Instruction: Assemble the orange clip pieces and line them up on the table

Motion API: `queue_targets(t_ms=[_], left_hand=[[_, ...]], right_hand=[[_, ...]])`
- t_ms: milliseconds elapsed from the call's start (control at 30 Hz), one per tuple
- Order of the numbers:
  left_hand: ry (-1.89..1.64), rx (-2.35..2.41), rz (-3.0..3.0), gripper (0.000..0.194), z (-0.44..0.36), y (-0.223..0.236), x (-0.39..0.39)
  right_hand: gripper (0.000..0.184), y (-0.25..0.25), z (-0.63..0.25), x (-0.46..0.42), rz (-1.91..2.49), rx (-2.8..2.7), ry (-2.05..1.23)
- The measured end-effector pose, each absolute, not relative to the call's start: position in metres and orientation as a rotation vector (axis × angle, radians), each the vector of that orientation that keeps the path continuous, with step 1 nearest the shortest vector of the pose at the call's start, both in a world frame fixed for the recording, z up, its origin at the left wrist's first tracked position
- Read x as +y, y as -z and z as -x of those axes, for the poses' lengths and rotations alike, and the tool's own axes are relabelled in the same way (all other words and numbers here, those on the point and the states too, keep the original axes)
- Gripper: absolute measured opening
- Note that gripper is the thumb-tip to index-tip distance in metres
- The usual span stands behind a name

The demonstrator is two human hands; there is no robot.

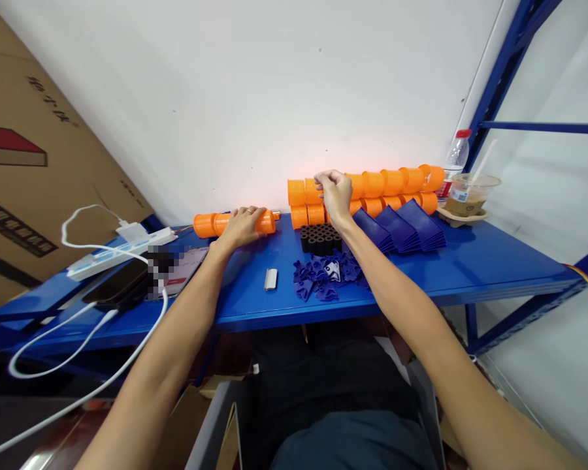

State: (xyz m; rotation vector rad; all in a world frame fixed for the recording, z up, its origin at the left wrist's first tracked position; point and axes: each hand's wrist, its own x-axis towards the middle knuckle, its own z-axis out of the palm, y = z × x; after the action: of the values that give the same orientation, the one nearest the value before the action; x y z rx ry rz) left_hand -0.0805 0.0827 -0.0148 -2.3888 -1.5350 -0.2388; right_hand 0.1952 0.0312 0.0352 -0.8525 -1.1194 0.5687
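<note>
On the left part of the blue table (pixel 255 303), my left hand (pixel 244 225) lies over a short row of orange cylinders (pixel 206 225), fingers curved around one of them. My right hand (pixel 337 192) is raised in front of two stacked rows of orange cup-like cylinders (pixel 392 183). Its fingers are curled together; what they hold, if anything, does not show. Below it stand several short black tubes (pixel 320 239). Nearer the front edge lies a heap of small dark blue plastic pieces (pixel 318 277). Fanned blue flat sheets (pixel 411 228) are right of my right wrist.
A small white piece (pixel 271 279) lies near the front edge. At left are a white power strip (pixel 102 256), a black phone (pixel 120 284) and loose white cables. A drink cup (pixel 468 196) and a red-capped bottle (pixel 457 153) stand at back right. A cardboard box (pixel 39 156) leans at far left.
</note>
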Motion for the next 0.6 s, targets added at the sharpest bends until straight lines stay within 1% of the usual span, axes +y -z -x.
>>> queue_targets(t_ms=[133, 267, 300, 400, 600], left_hand=[[0.246, -1.523, 2.4, 0.078, 0.079, 0.016, 0.082], [0.229, -1.533, 2.376, 0.079, 0.074, 0.014, 0.077], [0.219, -1.536, 2.373, 0.079, 0.072, 0.013, 0.075], [0.199, -1.554, 2.367, 0.077, 0.068, 0.01, 0.07], [0.227, -1.555, 2.355, 0.071, 0.065, 0.007, 0.065]], right_hand=[[0.016, -0.036, -0.196, 0.03, 0.885, -1.165, -0.486], [0.011, -0.038, -0.198, 0.022, 0.974, -1.385, -0.186], [0.013, -0.039, -0.197, 0.019, 1.019, -1.459, -0.094], [0.026, -0.04, -0.194, 0.013, 1.181, -1.687, 0.139], [0.056, -0.043, -0.179, 0.033, 1.446, -2.083, 0.433]])
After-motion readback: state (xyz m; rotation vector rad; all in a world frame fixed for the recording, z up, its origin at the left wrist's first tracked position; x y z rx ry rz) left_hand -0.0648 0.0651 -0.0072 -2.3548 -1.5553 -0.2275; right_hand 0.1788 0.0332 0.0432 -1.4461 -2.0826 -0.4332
